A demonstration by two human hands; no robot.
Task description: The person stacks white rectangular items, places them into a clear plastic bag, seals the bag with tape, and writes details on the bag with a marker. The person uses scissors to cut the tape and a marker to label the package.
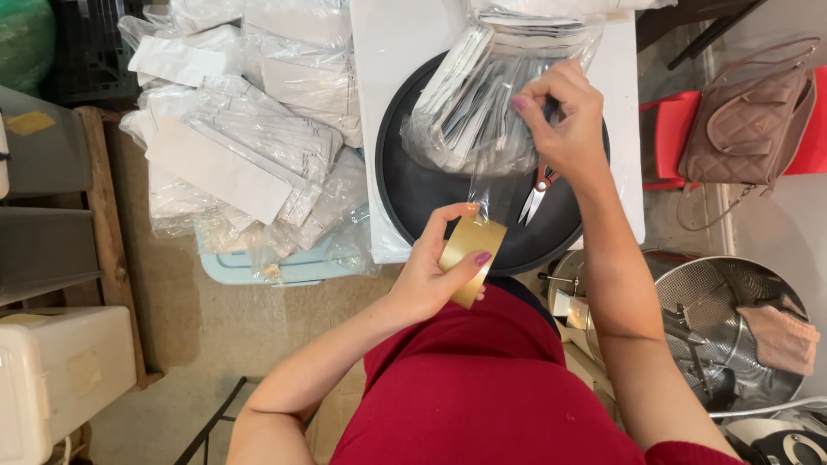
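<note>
Head view: we see the left hand (pixel 428 275) gripping a tape roll (pixel 472 258) between thumb and fingers, just below the black tray (pixel 405 185). A clear strip of tape (pixel 488 185) runs up from the roll to the right hand (pixel 564 120), which pinches its end against a clear bag (pixel 482 95) of white packets lying on the tray. Scissors (pixel 536 194) rest on the tray under the right wrist. More bags (pixel 250 129) are piled at left; a metal bowl (pixel 732 331) sits at lower right.
</note>
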